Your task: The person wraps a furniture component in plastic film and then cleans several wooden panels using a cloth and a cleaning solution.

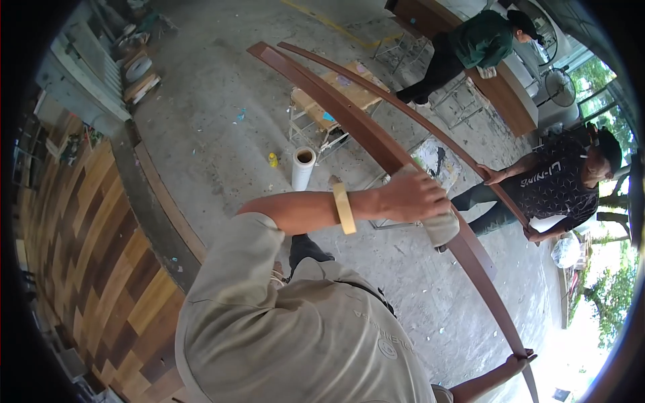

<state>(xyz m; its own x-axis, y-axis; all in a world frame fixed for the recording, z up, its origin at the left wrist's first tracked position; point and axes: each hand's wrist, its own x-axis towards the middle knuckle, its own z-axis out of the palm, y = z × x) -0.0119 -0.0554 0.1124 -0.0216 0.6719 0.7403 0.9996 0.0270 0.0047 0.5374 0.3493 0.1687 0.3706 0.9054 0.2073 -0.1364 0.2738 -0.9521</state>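
Note:
A long reddish-brown board (366,131) runs slantwise from the far left to the near right. Midway along it, my left hand (413,195) is closed over a pale cloth (441,228) pressed around the board. A roll of cream tape (343,208) hangs on my left wrist like a bangle. My right hand (517,363) grips the same board close to its near end, fingers wrapped round the edge. Beyond it, a co-worker (557,174) holds a second, thinner brown strip (430,126) with both hands.
A low trestle table (312,104) stands under the boards' far part. On the concrete floor are a white film roll (302,176) and a small yellow bottle (273,160). Another person (480,43) bends by a brown panel (507,101). Fans (559,87) stand behind; patterned wood planks (101,269) lie left.

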